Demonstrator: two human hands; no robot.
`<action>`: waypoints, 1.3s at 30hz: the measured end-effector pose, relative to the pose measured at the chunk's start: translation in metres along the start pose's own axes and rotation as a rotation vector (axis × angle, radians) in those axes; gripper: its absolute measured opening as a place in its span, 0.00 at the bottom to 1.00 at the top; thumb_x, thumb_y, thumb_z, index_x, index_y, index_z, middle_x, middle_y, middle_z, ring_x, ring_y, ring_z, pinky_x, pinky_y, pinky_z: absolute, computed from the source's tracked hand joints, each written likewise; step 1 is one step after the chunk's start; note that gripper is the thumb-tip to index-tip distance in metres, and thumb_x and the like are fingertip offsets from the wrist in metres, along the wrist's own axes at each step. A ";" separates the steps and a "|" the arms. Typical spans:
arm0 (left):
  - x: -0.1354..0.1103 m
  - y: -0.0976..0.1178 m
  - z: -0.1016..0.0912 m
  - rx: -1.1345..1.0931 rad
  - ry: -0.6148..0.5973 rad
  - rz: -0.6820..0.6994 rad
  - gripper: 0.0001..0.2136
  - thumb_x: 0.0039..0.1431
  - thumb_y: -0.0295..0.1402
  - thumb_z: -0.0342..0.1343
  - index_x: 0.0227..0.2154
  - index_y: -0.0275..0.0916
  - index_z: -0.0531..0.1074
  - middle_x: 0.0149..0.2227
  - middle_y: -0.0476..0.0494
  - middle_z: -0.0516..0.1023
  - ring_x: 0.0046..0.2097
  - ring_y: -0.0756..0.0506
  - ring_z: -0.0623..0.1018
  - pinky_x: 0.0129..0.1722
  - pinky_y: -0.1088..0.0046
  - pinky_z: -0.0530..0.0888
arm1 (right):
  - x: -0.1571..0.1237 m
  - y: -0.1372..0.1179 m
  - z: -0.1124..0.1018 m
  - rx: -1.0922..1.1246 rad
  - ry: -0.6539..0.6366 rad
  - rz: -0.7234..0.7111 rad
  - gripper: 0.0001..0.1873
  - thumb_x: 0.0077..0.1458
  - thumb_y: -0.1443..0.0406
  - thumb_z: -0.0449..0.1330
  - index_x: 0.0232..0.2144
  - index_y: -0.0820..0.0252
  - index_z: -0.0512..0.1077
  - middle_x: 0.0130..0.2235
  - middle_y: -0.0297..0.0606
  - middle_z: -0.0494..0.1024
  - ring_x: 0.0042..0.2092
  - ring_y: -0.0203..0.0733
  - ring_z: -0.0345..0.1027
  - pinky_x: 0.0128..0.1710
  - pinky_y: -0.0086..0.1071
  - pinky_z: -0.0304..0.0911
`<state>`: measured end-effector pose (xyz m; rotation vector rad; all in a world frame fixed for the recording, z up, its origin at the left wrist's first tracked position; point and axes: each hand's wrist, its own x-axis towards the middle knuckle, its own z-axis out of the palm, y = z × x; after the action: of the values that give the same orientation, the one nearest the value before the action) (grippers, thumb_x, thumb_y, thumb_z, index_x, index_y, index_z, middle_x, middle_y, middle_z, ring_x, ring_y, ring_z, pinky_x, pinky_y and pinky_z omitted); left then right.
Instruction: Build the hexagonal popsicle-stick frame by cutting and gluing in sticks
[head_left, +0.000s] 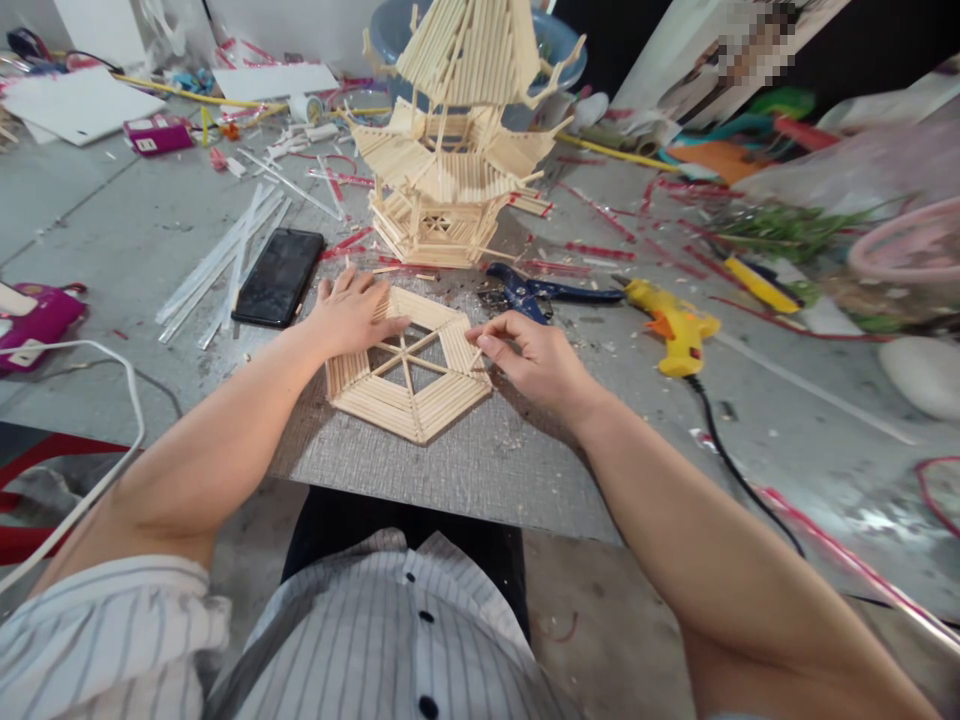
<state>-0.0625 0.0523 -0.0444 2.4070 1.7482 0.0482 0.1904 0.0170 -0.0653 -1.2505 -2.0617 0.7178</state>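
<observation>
A flat hexagonal frame (420, 408) of thin wooden sticks, with spokes crossing its open middle, lies on the table in front of me. My left hand (352, 315) rests on its upper left side, fingers spread. At the right corner, my right hand (529, 358) pinches a short wooden stick (477, 352) against the frame's edge. Just beyond the frame stands a tiered pagoda model (457, 160) built of similar sticks. Blue-handled cutters (555, 290) lie behind my right hand, with a yellow glue gun (671, 325) to their right.
A black phone (279, 278) and clear glue sticks (217, 260) lie left. Purple boxes (157, 135) sit farther left, near a white cable (131, 390). A utility knife (761, 283), a pink basket (911, 240) and red plastic strips are on the right. A blue basin (390, 35) stands behind the pagoda.
</observation>
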 end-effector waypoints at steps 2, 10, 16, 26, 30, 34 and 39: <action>-0.001 0.003 -0.003 0.012 -0.051 0.002 0.36 0.58 0.54 0.43 0.64 0.36 0.50 0.67 0.32 0.51 0.67 0.28 0.46 0.61 0.40 0.45 | 0.000 0.000 0.000 -0.006 0.000 0.004 0.10 0.56 0.57 0.53 0.32 0.57 0.68 0.39 0.43 0.78 0.40 0.45 0.72 0.40 0.40 0.63; 0.003 -0.007 -0.007 -0.025 -0.110 0.040 0.37 0.55 0.52 0.48 0.64 0.37 0.51 0.68 0.34 0.49 0.67 0.31 0.49 0.64 0.49 0.49 | 0.000 -0.002 -0.002 -0.011 0.007 -0.009 0.11 0.56 0.57 0.53 0.31 0.57 0.68 0.36 0.42 0.78 0.37 0.44 0.71 0.38 0.38 0.62; 0.006 -0.011 -0.006 -0.026 -0.006 0.104 0.32 0.51 0.42 0.55 0.59 0.33 0.61 0.62 0.31 0.62 0.63 0.34 0.62 0.61 0.55 0.58 | 0.001 -0.002 -0.001 0.009 0.009 -0.008 0.09 0.56 0.58 0.54 0.30 0.56 0.68 0.34 0.40 0.77 0.37 0.43 0.70 0.39 0.38 0.61; 0.004 -0.008 -0.008 -0.106 0.238 0.123 0.27 0.49 0.31 0.55 0.55 0.35 0.68 0.53 0.36 0.74 0.54 0.38 0.73 0.55 0.60 0.68 | 0.002 0.002 0.003 0.214 0.140 0.096 0.12 0.53 0.55 0.57 0.29 0.57 0.68 0.31 0.36 0.75 0.32 0.37 0.66 0.34 0.35 0.61; 0.001 -0.008 -0.012 -0.203 0.388 0.122 0.27 0.49 0.31 0.56 0.56 0.40 0.66 0.56 0.41 0.71 0.58 0.39 0.69 0.60 0.60 0.63 | 0.004 0.000 0.003 0.493 0.227 0.186 0.13 0.49 0.54 0.61 0.27 0.57 0.68 0.33 0.35 0.76 0.32 0.35 0.67 0.36 0.34 0.63; -0.002 -0.007 -0.015 -0.257 0.494 0.104 0.27 0.50 0.29 0.56 0.56 0.49 0.65 0.58 0.46 0.69 0.61 0.41 0.66 0.62 0.60 0.61 | 0.005 -0.007 -0.003 0.820 0.096 0.304 0.15 0.43 0.54 0.66 0.24 0.56 0.68 0.30 0.33 0.74 0.32 0.34 0.67 0.33 0.32 0.65; 0.000 -0.006 -0.012 -0.314 0.512 0.126 0.24 0.51 0.29 0.57 0.53 0.47 0.68 0.58 0.44 0.68 0.60 0.39 0.66 0.63 0.58 0.60 | 0.002 -0.014 -0.007 0.926 -0.076 0.327 0.19 0.36 0.53 0.71 0.21 0.58 0.70 0.23 0.31 0.69 0.25 0.30 0.61 0.26 0.27 0.60</action>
<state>-0.0700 0.0555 -0.0333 2.3926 1.5982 0.9533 0.1865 0.0141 -0.0499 -0.9880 -1.2669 1.6399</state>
